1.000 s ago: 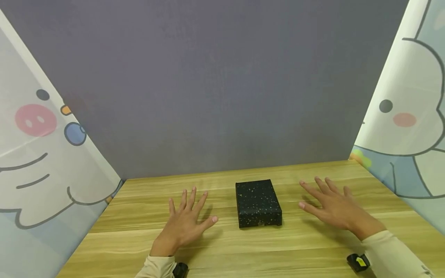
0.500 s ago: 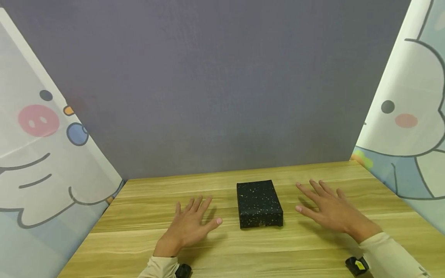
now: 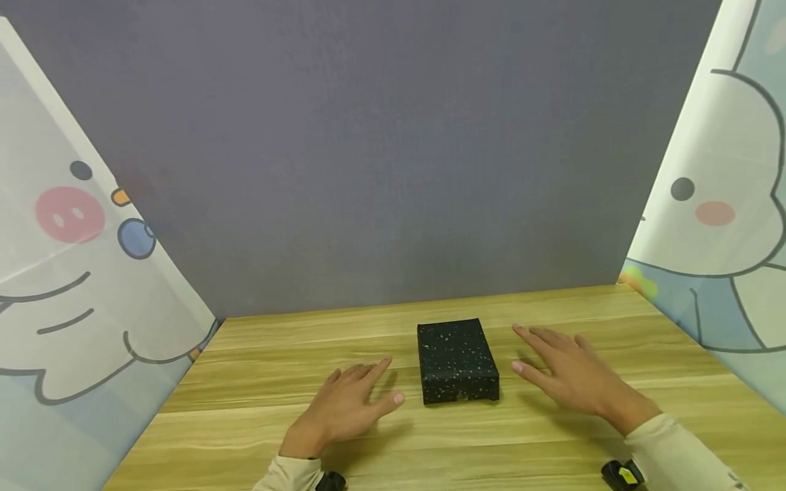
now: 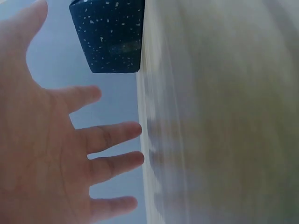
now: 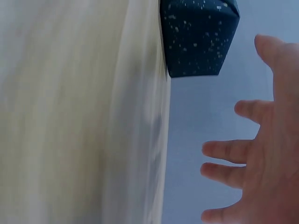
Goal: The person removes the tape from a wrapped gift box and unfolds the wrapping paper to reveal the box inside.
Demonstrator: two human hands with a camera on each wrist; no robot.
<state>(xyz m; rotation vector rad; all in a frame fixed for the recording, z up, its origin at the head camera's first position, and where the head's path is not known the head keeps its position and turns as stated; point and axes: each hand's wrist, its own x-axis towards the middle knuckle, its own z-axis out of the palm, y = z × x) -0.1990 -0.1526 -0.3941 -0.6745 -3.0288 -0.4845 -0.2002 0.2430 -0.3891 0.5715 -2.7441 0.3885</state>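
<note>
A black box [image 3: 457,358] with pale speckles lies flat on the wooden table between my two hands. My left hand [image 3: 346,409] hovers to its left, thumb and forefinger pointing toward the box, palm empty. On the other side, my right hand [image 3: 571,375] is held above the table with its fingers spread and nothing in them. Both wrist views show the box [image 4: 112,37] apart from the fingers. In the right wrist view the box [image 5: 198,39] stands beyond the thumb.
The wood-grain tabletop [image 3: 245,382] ends at a grey back panel [image 3: 393,157]. White side panels with cartoon animals stand at left [image 3: 67,286] and right [image 3: 724,225]. A dark band with a small device [image 3: 621,474] sits at the right wrist.
Both hands have moved inward toward the box, the left one rightward and the right one leftward. The left fingers have bent downward somewhat. The box has stayed in place.
</note>
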